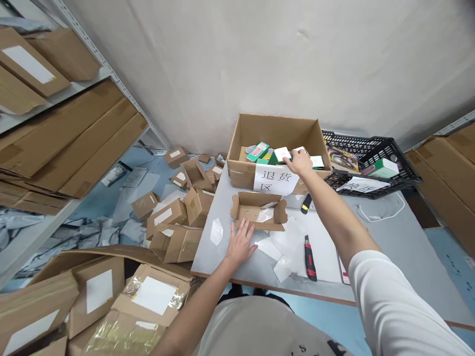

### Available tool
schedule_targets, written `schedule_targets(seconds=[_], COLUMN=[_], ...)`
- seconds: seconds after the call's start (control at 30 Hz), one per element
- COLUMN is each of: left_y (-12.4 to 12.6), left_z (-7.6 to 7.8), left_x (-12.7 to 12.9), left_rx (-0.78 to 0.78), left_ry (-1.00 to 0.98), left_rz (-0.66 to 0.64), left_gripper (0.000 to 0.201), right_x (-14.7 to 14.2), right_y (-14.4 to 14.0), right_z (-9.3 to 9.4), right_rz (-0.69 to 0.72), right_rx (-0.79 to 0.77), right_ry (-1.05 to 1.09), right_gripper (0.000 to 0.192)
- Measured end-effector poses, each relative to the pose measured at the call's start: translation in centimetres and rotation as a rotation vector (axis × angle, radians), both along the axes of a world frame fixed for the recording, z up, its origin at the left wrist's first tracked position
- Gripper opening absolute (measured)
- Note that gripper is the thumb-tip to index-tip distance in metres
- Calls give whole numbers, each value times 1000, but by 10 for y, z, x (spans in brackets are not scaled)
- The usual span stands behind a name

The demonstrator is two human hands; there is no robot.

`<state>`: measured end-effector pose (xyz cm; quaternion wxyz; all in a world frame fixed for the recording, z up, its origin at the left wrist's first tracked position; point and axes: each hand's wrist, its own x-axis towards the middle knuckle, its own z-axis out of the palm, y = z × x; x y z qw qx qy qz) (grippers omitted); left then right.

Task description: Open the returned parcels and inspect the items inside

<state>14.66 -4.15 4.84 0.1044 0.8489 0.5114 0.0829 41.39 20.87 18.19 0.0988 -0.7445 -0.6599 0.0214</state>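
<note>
My right hand [300,162] reaches over the front wall of a large cardboard box [237,173]. Its thumb and fingers are on a small green and white box [279,155] among several similar ones inside. Part of the grip is hidden behind the hand. A white paper sign with handwritten characters [276,180] hangs on the big box's front. My left hand [240,243] rests with spread fingers at the near edge of a small opened carton [247,210], its fingertips touching or close to it. Inside that carton lies a crumpled clear plastic piece [264,214].
A red and black box cutter [309,259] and a yellow-black one [306,203] lie on the table [393,247]. A black crate [378,146] with packages stands right. Discarded cartons [166,217] cover the floor at left, by a shelf [70,89] of flat parcels.
</note>
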Motion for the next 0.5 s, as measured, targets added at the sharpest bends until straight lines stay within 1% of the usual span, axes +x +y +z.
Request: schedule_targets(seconds=[0.07,0.13,0.2,0.23,0.3,0.37,0.43,0.5], left_y=[1,0,-4,-6,-12,-14,-9,2], left_z=[1,0,-7,-13,-30,-52,-74,-90], left_x=[0,-2,-9,-13,-26,-42,-58,-70], left_rx=[10,21,39,49,50,-10,-140,-247], left_ry=[-2,-30,-97,-144,-253,-351,-414,-450], left_rz=[7,24,80,131,264,390,453,489], left_gripper=[66,69,76,80,90,96,96,92], right_x=[8,18,30,36,48,55,58,56], right_y=[-11,-28,-53,-68,-105,-147,-187,-220], right_z=[5,7,0,-8,-34,-72,-115,-157], right_rz=[8,26,37,30,-22,-95,-184,-237], right_rx=[68,169,292,351,433,438,341,190], right_ry=[22,59,101,122,166,235,332,449], right_gripper=[48,46,44,44,44,45,47,51])
